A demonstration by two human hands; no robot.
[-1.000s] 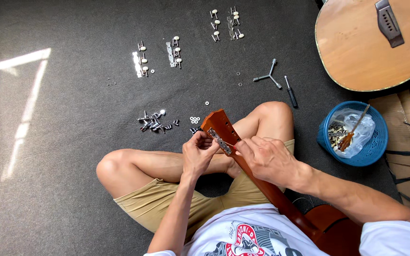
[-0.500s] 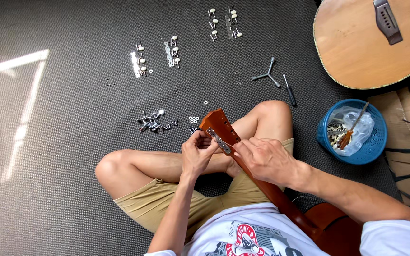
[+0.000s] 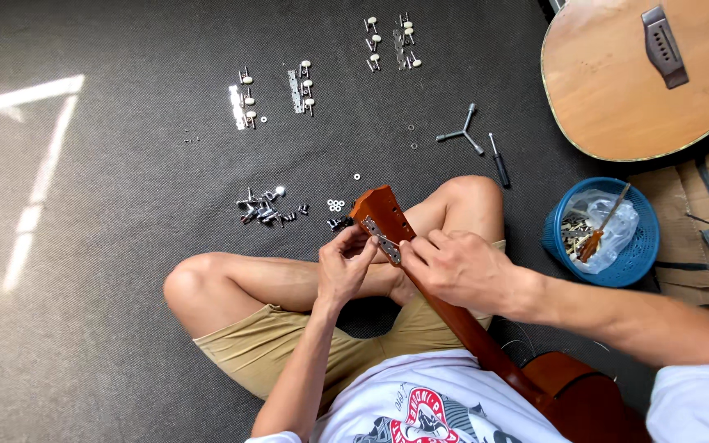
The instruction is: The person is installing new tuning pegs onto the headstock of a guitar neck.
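Setting: a dark grey carpeted floor is seen from above, with a person seated cross-legged on it.
Guitar: a reddish-brown guitar is laid across the lap, its neck running up and to the left from the body at the lower right.
Headstock: the headstock is held above the crossed legs, between the knees, and a silver tuner plate is seen along its edge.
Left hand: the left hand is placed against the left side of the headstock, its fingers curled and pinched at the tuner plate; whether a small part is held cannot be told.
Right hand: the right hand is wrapped over the neck just below the headstock, the fingers closed on it, fingertips touching the plate's lower end.
Loose parts: a heap of metal tuner parts and small white washers are lain on the floor just left of the headstock.
Tuner sets: rows of white-knobbed tuners are set out farther up the floor.
Tools: a three-armed wrench and a black screwdriver are lain beyond the right knee.
Basket: a blue basket holding a plastic bag is stood to the right.
Second guitar: a pale acoustic guitar body is lain at the top right.
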